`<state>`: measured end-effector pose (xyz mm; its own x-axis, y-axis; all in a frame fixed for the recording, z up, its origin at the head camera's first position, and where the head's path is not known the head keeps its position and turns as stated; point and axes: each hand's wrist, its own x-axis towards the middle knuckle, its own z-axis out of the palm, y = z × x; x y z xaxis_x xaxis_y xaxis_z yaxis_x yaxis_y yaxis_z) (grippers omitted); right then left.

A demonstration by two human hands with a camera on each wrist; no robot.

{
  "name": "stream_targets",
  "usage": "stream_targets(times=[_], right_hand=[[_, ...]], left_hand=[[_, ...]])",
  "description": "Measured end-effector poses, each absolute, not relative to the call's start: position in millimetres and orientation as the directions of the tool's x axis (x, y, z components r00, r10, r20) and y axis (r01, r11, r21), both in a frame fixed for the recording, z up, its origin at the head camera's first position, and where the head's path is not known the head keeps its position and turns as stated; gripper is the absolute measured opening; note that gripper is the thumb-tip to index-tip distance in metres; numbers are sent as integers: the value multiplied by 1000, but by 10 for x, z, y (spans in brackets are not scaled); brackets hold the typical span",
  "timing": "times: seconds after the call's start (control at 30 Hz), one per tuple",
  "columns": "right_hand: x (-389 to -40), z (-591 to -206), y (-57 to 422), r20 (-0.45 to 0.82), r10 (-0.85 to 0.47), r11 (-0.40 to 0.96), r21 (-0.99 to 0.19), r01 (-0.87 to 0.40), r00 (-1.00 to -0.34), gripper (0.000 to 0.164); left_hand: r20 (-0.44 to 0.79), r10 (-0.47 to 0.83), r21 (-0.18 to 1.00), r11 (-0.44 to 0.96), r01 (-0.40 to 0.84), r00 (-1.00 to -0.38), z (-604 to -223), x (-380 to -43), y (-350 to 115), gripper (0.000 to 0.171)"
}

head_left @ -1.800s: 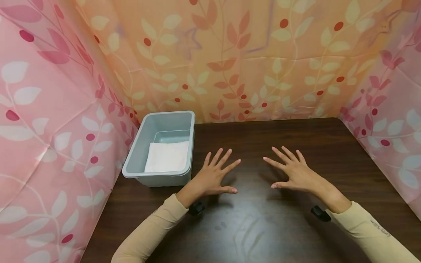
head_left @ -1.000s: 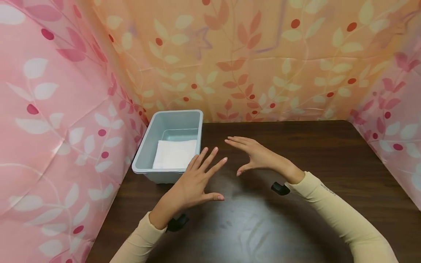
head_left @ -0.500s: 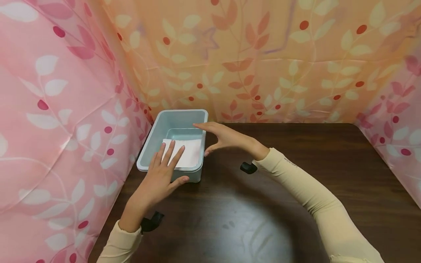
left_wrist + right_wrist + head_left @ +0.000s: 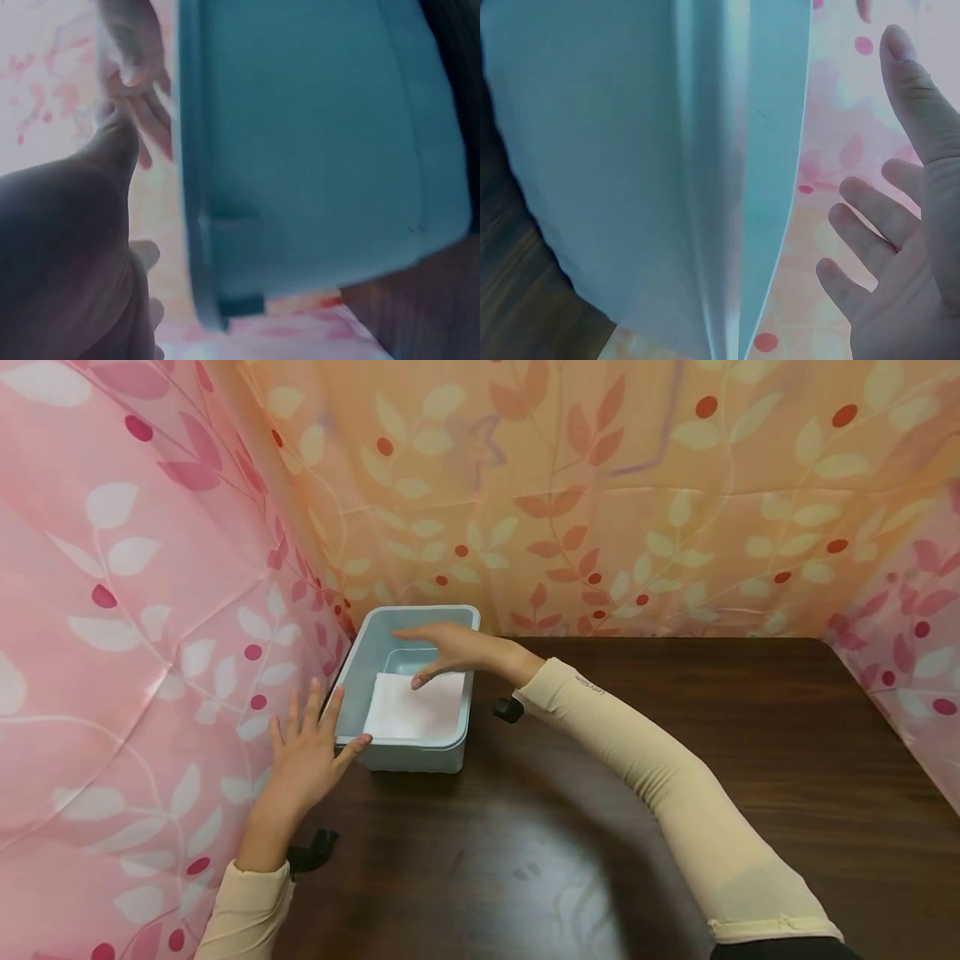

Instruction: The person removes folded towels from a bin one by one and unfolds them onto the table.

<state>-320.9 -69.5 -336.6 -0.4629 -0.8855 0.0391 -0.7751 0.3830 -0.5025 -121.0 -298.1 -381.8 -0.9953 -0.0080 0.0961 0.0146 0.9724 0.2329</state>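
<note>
"While your left hand [image 4: 302,764] spreads its fingers by the near-left corner of the tub [image 4: 412,759], what's beyond?"
"White cloth [image 4: 412,717], inside, near end; tub at the worktop [image 4: 757,718]'s left edge; your right hand [image 4: 463,648] above, thumb and fingers apart."

Bin [image 4: 412,758]: smooth plastic, low sheen. Cloth [image 4: 412,714] inside: matt textile. Bench [image 4: 750,718]: wood-grain top, glossy under light. Curtain [image 4: 562,518]: creased fabric. Sleeves [image 4: 690,785]: matt fabric.

Left hand [image 4: 302,768]: fingers [image 4: 312,710] spread toward 12 o'clock, thumb [image 4: 354,748] at 2. Right hand [image 4: 467,648]: fingers pointing 9 o'clock, right arm [image 4: 637,756] running back toward 4.
</note>
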Motion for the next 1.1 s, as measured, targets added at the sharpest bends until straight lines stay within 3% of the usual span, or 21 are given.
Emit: stream_targets(times=[0.3,0.53,0.8,0.93,1.1], right_hand=[[-3376,-3374,-962,-17,-866,423,-557,-715,-499,87],[-3488,-3345,-1113,-22,-812,456,-646,-612,-583,80],[-3563,-3497,-1251,13,-717,384,-827,-411,-697,77],[-3553,-3647,-1349,22,-646,368,-867,-337,-763,77],[-3502,-3794,-1473,34,-606,326,-900,-288,-795,76]], left_hand=[[25,-60,241,969,-52,-998,-3910,-1261,-3071,97],[-10,-69,264,962,-69,-998,-3912,-1270,-3078,100],[-31,-73,275,958,-78,-997,-3875,-1281,-3087,101],[-42,-76,267,960,-85,-996,-3868,-1283,-3078,101],[-55,-82,267,959,-94,-995,-3875,-1283,-3061,100]])
